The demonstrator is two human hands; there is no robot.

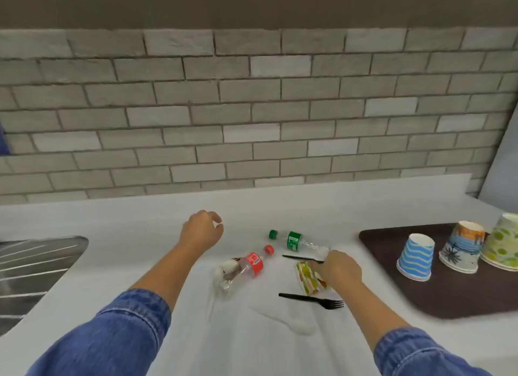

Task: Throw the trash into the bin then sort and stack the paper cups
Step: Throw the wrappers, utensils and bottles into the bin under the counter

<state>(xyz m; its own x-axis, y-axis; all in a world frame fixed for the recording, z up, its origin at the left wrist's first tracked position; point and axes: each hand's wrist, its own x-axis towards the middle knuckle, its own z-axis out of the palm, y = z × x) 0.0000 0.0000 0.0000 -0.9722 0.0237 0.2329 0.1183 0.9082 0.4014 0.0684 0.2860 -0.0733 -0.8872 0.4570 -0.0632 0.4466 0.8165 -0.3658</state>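
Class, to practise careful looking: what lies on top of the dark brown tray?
Three upturned paper cups: a blue wavy cup, a palm-print cup and a green-patterned cup on the tray. Their insides are hidden; the frame cuts off the tray's right side.

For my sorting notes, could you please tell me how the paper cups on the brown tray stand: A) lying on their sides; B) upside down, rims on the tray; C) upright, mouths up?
B: the blue-striped cups, the palm-print cup and the green-leaf cup all rest wide rim down on the brown tray.
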